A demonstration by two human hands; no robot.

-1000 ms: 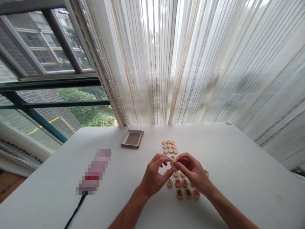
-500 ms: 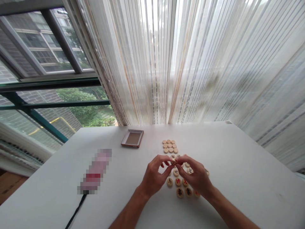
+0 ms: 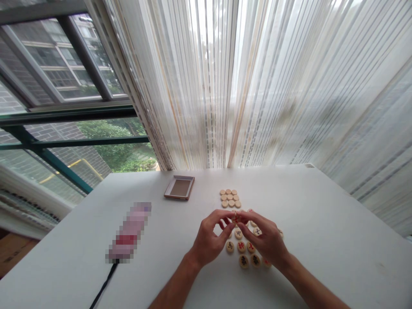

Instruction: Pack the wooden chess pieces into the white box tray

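One box (image 3: 179, 188), brown-floored; disc (image 3: 236, 219) in both hands (image 3: 207, 239) (image 3: 266, 237)

White table (image 3: 337, 223) | shallow box (image 3: 180, 188) | plain discs (image 3: 229, 197) | marked discs (image 3: 241, 246) | pixelated item (image 3: 128, 231)

There is 1 camera, worn on the person's head, and it looks forward and steeply enough down to show the upper faces of the round pieces (image 3: 241, 246) on the white table (image 3: 328, 240). It views the hands from above and behind: the forearms come in from the bottom edge, and the left hand (image 3: 207, 236) and right hand (image 3: 265, 234) sit low, around and right of the centre line, close to the lens. The view is wide, facing across the table to its far edge. Beyond that, the curtain (image 3: 257, 86) spans the upper middle and right, its stripes fanning outward toward the top, while the window (image 3: 104, 51) takes the upper left.
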